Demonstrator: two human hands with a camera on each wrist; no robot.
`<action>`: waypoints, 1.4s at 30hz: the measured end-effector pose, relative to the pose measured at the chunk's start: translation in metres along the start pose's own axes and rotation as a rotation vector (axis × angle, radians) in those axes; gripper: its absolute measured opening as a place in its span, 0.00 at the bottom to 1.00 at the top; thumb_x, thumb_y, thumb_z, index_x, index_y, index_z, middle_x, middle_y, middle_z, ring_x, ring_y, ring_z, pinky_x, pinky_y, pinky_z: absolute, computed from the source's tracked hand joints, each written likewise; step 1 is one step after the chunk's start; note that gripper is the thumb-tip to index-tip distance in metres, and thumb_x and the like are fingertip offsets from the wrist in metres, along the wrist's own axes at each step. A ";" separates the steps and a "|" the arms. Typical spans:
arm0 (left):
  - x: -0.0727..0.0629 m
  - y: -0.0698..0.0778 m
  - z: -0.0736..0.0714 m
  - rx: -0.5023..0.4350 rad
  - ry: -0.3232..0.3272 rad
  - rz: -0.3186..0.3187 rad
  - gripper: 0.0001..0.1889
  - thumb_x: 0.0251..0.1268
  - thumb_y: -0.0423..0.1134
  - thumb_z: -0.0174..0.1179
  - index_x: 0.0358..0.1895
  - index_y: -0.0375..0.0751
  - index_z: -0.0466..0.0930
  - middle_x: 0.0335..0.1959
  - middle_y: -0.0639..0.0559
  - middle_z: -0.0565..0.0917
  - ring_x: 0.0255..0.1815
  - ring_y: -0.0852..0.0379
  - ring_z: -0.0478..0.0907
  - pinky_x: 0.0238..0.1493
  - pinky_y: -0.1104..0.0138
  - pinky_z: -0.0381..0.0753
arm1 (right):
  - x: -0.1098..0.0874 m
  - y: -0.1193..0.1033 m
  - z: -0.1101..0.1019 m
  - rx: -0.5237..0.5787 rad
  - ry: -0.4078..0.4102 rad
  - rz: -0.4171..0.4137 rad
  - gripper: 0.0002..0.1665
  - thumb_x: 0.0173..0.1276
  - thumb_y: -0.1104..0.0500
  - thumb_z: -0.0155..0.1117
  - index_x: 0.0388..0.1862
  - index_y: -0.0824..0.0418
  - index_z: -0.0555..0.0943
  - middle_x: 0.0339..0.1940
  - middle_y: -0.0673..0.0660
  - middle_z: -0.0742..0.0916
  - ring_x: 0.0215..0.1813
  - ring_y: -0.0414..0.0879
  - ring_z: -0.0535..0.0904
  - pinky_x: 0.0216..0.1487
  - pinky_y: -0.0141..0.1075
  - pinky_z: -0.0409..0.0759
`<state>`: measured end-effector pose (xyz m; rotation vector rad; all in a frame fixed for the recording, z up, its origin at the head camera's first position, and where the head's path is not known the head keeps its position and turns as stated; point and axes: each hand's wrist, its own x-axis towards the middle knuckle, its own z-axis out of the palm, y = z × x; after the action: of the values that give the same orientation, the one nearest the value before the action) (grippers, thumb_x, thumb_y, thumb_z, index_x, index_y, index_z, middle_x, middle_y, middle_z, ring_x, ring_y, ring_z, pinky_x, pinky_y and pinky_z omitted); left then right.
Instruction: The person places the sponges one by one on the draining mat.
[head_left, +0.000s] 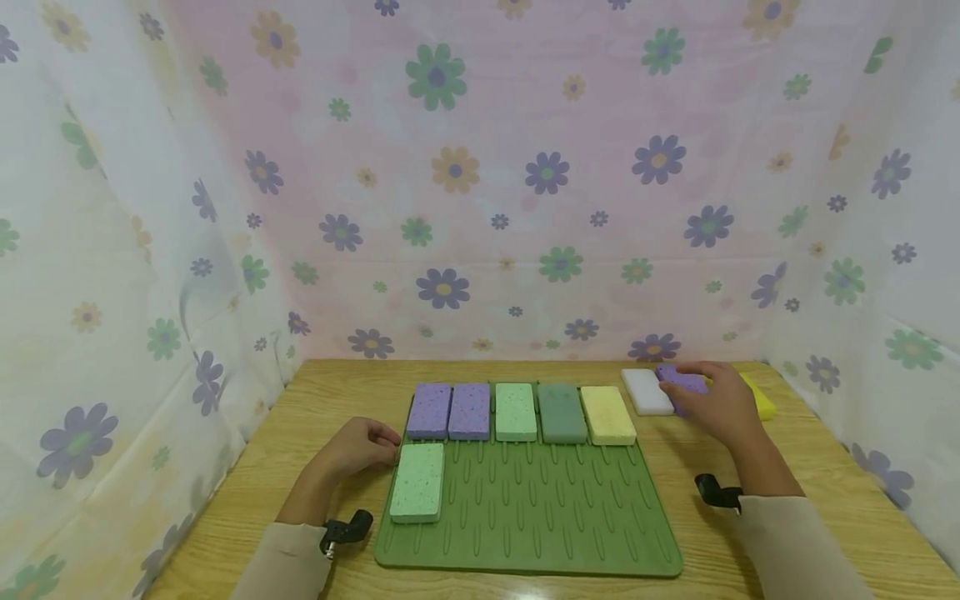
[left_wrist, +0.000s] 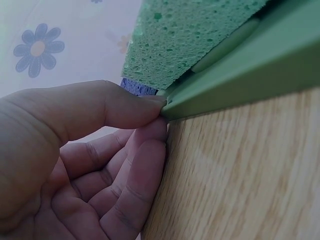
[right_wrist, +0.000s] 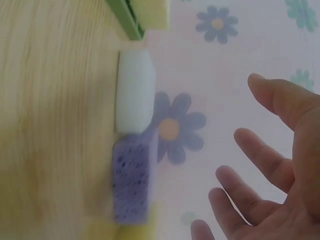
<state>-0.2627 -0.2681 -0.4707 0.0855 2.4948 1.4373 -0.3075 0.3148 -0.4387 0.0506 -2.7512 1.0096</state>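
Observation:
At the left edge of a green ridged silicone mat (head_left: 540, 533), my left hand (head_left: 366, 446) pinches the rim between thumb and fingertips. Right beside those fingers, a light green sponge (head_left: 417, 483) lies on the mat, its pored side large in the left wrist view. My right hand (head_left: 716, 404) hovers over a purple sponge (head_left: 686, 382) on the table. In the right wrist view its fingers (right_wrist: 260, 155) are spread and apart from the purple sponge (right_wrist: 131, 182). A white sponge (head_left: 647, 393) lies just left of the purple one, and a yellow sponge (head_left: 759, 398) just right.
Along the mat's back edge runs a row: two purple sponges (head_left: 429, 411), a light green sponge (head_left: 516, 412), a dark green sponge (head_left: 562, 413) and a pale yellow sponge (head_left: 608, 415). Flowered cloth (head_left: 480, 200) encloses the wooden table (head_left: 330, 387) behind and at both sides.

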 end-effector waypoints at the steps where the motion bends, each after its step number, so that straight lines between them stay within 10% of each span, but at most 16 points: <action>1: 0.000 0.000 0.000 -0.002 0.000 0.000 0.15 0.64 0.32 0.67 0.51 0.29 0.83 0.41 0.42 0.85 0.39 0.53 0.83 0.43 0.59 0.89 | 0.000 0.004 -0.001 -0.003 0.007 0.019 0.44 0.71 0.30 0.62 0.69 0.63 0.78 0.76 0.76 0.67 0.74 0.80 0.59 0.63 0.76 0.64; 12: 0.001 -0.001 0.000 0.000 0.008 -0.002 0.15 0.62 0.32 0.68 0.50 0.29 0.83 0.41 0.43 0.85 0.39 0.53 0.82 0.42 0.60 0.88 | -0.004 0.044 -0.019 0.029 0.108 0.207 0.46 0.74 0.38 0.63 0.78 0.67 0.66 0.79 0.77 0.63 0.76 0.81 0.55 0.67 0.76 0.60; 23: 0.001 0.000 0.001 -0.001 0.013 -0.010 0.15 0.61 0.32 0.68 0.50 0.30 0.84 0.41 0.43 0.85 0.39 0.53 0.82 0.42 0.60 0.88 | -0.008 0.080 -0.028 0.061 0.038 0.335 0.60 0.72 0.32 0.62 0.84 0.67 0.49 0.82 0.78 0.51 0.77 0.83 0.47 0.71 0.76 0.55; 42: 0.003 -0.003 0.000 -0.002 0.002 0.013 0.14 0.62 0.32 0.67 0.49 0.29 0.84 0.40 0.43 0.85 0.39 0.53 0.82 0.42 0.60 0.88 | -0.008 0.089 -0.029 0.025 0.008 0.424 0.60 0.74 0.35 0.61 0.82 0.74 0.47 0.75 0.84 0.61 0.68 0.80 0.63 0.63 0.69 0.70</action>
<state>-0.2657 -0.2691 -0.4736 0.0998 2.4984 1.4454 -0.3033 0.4013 -0.4753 -0.5523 -2.8029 1.1328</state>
